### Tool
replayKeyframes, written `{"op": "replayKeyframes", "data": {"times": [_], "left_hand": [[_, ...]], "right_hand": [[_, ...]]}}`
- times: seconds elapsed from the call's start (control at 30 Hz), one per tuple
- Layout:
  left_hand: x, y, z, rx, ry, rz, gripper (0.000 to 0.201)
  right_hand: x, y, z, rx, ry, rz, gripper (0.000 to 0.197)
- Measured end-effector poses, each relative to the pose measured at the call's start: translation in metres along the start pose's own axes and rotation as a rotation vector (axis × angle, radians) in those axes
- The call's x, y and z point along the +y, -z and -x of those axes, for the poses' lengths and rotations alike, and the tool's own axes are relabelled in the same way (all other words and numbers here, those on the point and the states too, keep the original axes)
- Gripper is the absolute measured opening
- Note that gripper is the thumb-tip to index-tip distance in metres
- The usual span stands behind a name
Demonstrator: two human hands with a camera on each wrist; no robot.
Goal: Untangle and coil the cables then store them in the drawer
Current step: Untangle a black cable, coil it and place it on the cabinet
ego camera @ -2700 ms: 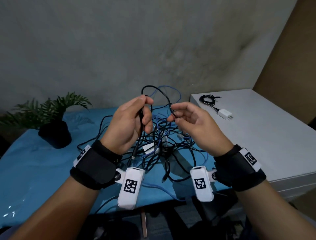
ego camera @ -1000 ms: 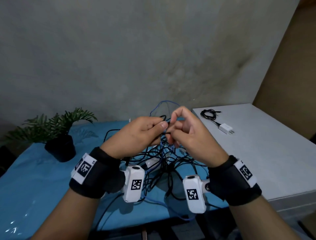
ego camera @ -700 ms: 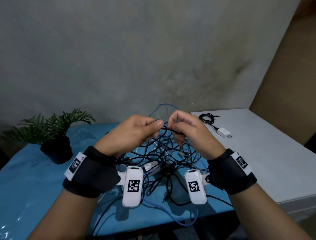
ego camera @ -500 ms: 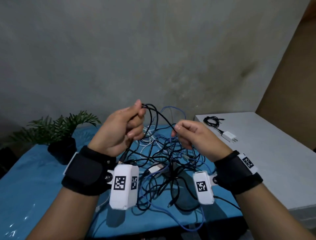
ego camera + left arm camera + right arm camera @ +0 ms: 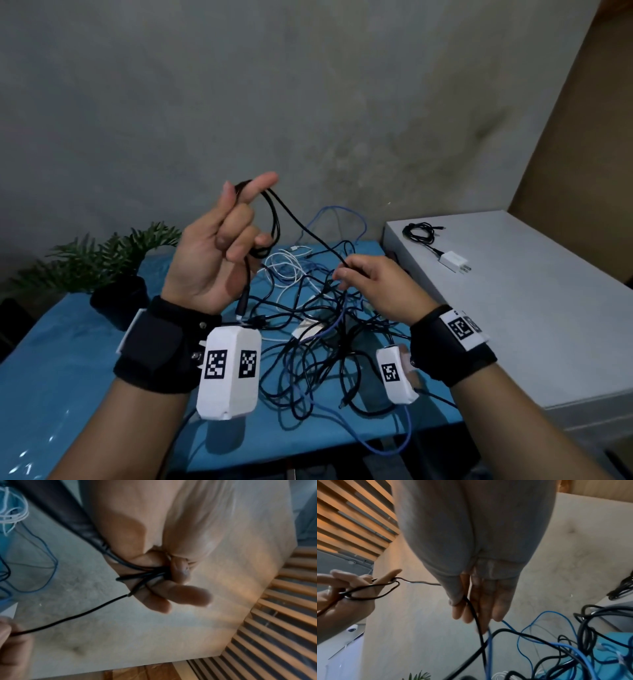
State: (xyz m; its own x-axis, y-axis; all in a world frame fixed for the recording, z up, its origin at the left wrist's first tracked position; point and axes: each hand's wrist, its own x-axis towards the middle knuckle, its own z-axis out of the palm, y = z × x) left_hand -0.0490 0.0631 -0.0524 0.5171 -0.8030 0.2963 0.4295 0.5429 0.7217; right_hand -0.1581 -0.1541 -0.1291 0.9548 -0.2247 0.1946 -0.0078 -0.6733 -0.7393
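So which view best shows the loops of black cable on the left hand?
The head view: the black cable hangs in open loops from the raised left hand and runs down to the right hand. The left wrist view shows only bunched strands at the fingers, blurred. The right wrist view shows the loops small at the frame's edge.

grey wall (image 5: 308, 85) behind a white cabinet (image 5: 548, 308).
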Motion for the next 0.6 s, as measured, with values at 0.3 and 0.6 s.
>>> {"op": "replayKeyframes", "data": {"times": [0.3,0.6], "left_hand": [[-0.015,-0.003,-0.006,0.133,-0.076,-0.238,0.051],[-0.033,0.015,-0.012,0.235,-0.02,-0.46,0.044]], "right_hand": [[-0.012,-0.001,-0.012,0.178,-0.078,-0.521,0.022],[-0.036,0.016,-0.008,0.25,0.152,-0.622,0.023]]}}
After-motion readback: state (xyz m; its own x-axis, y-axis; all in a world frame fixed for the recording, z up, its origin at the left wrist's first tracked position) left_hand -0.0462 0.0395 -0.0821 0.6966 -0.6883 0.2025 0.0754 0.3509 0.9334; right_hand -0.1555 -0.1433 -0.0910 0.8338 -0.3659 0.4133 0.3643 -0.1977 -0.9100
